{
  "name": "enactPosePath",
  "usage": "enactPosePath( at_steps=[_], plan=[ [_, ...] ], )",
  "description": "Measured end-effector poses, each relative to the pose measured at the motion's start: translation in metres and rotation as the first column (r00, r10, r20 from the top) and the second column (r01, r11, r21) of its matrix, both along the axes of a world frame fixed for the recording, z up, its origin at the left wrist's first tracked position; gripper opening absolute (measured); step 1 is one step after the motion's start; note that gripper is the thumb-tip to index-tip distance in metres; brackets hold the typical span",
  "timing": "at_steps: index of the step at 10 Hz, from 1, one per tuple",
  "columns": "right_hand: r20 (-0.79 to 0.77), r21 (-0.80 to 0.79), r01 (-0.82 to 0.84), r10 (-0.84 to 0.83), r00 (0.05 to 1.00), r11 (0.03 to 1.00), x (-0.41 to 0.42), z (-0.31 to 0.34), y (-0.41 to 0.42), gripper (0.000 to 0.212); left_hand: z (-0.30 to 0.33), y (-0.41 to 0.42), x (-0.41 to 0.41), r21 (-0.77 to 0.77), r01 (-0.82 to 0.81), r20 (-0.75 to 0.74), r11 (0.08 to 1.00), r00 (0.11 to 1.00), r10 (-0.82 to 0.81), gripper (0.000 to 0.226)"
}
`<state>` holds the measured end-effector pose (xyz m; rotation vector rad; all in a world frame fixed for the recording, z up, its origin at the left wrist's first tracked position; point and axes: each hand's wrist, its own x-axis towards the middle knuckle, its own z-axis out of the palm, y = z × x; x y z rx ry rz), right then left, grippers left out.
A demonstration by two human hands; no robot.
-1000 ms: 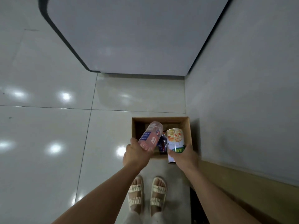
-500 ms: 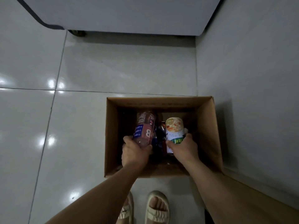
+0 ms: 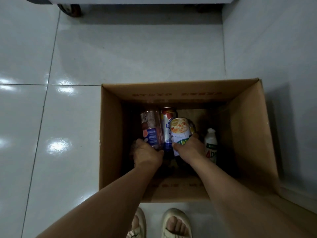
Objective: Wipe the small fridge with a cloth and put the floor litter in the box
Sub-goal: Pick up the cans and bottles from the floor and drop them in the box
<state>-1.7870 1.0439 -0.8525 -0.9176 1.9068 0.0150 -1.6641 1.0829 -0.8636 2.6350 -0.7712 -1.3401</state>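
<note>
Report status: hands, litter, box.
Left hand grips pink bottle, right hand grips white can, both inside cardboard box. Not released. White bottle beside right hand.

Both bare forearms reach forward and down into the open brown cardboard box (image 3: 109, 134), roughly parallel, wrists below its near rim. Left hand (image 3: 147, 154) sits toward the box's left side, knuckles up, fingers curled round the base of a clear plastic bottle with a blue label (image 3: 151, 129). Right hand (image 3: 189, 149) sits near the box's middle, thumb and fingers wrapped round a white paper-labelled tin can (image 3: 180, 133), tilted. Hands just apart, not touching.
</note>
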Motion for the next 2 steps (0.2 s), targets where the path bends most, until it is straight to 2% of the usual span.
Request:
enactPosePath(
  at_steps=[2],
  plan=[
    [0.029, 0.025, -0.062, 0.061, 0.998, 0.998, -0.003, 0.027, 0.003, 0.092, 0.023, 0.005, 0.003, 0.023, 0.077, -0.049, 0.997, 0.996, -0.076, 0.083]
  ],
)
